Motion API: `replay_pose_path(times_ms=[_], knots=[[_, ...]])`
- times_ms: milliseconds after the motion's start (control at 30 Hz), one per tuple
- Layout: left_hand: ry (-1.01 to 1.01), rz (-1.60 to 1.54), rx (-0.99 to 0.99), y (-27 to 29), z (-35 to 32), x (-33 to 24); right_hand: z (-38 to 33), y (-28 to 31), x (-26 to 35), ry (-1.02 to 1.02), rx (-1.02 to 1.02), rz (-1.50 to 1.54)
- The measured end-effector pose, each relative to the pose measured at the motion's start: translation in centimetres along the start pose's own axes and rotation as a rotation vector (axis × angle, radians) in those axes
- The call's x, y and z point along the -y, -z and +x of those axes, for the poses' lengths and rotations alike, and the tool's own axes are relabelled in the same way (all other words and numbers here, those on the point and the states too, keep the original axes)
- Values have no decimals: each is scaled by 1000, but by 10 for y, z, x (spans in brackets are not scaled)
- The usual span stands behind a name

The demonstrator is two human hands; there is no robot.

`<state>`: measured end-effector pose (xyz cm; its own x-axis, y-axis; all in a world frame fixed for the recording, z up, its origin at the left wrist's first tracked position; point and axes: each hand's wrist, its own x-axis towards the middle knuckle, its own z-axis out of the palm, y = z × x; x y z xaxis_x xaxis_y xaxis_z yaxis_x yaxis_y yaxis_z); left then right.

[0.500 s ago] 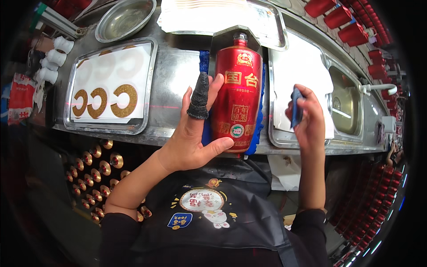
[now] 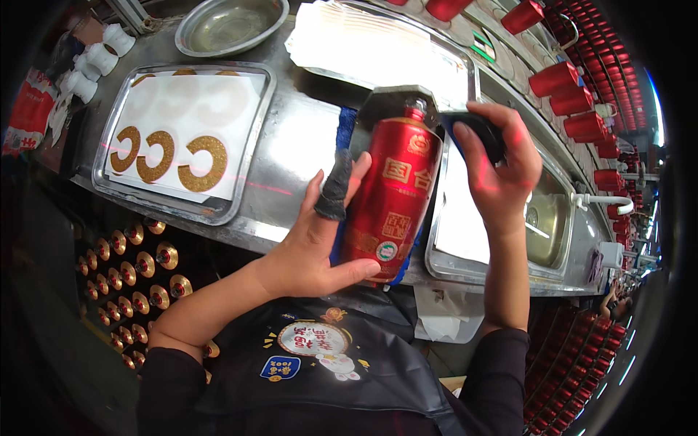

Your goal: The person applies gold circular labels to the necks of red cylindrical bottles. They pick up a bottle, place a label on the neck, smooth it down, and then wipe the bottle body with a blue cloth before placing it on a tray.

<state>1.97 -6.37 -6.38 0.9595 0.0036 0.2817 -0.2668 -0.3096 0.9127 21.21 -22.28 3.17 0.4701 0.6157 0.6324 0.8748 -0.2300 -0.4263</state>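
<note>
A red bottle (image 2: 392, 196) with gold print lies tilted in a grey angular holder (image 2: 382, 99), its neck pointing away from me. Blue cloth (image 2: 347, 129) shows along the bottle's sides. My left hand (image 2: 313, 243) is against the bottle's left side, fingers stretched and spread, thumb laid on its lower end; a black sleeve (image 2: 334, 190) covers one finger. Beside the neck, at the holder's right edge, my right hand (image 2: 505, 163) grips a flat black pad with a blue edge (image 2: 476, 134). Whether the pad touches the bottle I cannot tell.
At left, a metal tray (image 2: 251, 145) bears a sheet with gold C-shaped stickers (image 2: 207, 163). A metal bowl (image 2: 231, 25) and a stack of white sheets (image 2: 360, 47) stand farther back. Another tray (image 2: 454, 269) and a sink (image 2: 549, 225) with a white tap (image 2: 603, 203) lie right.
My right hand has moved up beside the bottle's neck with the pad, which has turned flatter. My left hand stays at the bottle. The whole view has shifted and tilted.
</note>
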Motion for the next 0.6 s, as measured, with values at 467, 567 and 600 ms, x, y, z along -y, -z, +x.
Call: replay_pose_path(times_ms=[467,567,600], knots=[[-3,111,-32,4,4,-5,-29,-1,35,-27,40,362],[0,298,12,7,20,-4,-72,-4,23,-165,95,156],[50,257,-24,7,25,-4,-73,-8,8,-236,28,69]])
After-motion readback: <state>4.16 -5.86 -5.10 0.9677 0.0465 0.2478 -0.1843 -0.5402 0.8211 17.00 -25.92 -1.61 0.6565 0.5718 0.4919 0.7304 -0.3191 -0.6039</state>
